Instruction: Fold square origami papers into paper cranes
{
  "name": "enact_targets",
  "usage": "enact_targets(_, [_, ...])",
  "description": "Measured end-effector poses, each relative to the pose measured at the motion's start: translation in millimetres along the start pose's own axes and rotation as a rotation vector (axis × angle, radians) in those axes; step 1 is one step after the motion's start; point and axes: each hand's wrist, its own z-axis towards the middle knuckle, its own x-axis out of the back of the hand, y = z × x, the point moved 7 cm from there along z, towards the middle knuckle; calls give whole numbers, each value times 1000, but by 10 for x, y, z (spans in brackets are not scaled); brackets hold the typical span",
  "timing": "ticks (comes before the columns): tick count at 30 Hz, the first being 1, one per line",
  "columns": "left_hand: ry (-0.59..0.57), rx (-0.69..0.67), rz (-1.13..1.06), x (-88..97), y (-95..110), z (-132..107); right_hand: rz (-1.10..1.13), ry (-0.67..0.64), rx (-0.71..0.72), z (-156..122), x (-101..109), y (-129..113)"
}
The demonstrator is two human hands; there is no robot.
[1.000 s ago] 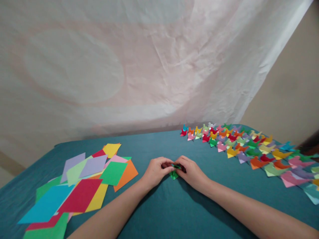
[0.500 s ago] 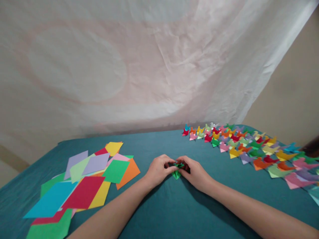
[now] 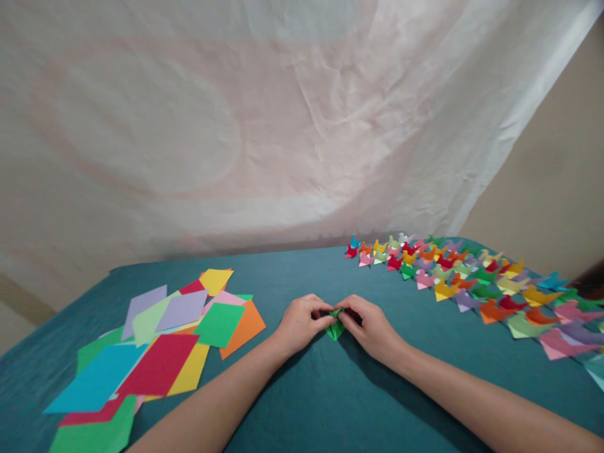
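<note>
A small folded piece of green paper (image 3: 335,330) is held between my two hands, low over the teal cloth. My left hand (image 3: 304,324) pinches its left side between thumb and fingers. From the other side my right hand (image 3: 368,324) grips the upper right part, thumb and fingertips pressed together. The lower part of the paper comes to a point below the fingers, with a crease line down it. My fingertips cover much of its upper end.
Loose square papers in many colours, among them a red sheet (image 3: 160,365), overlap at the left. At the right stand rows of small folded paper birds (image 3: 448,289). The teal cloth (image 3: 292,402) covers the table, and a pale fabric sheet (image 3: 292,126) hangs behind it.
My right thumb and fingers have closed together at the top of the green paper, whose upper flaps now look pressed flatter. The left hand has barely moved.
</note>
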Motion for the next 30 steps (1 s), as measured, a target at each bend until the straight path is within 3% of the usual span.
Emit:
enact_targets(17, [64,57,-4,-9,-38,14,26,39,55,20,8,-82])
enact_targets(23, [18,69,23,-29,-25,20,43,19,97,12,-22,-114])
enact_targets(30, [43,81,25,-27,-40,21,24,30,108,3,-7,-161])
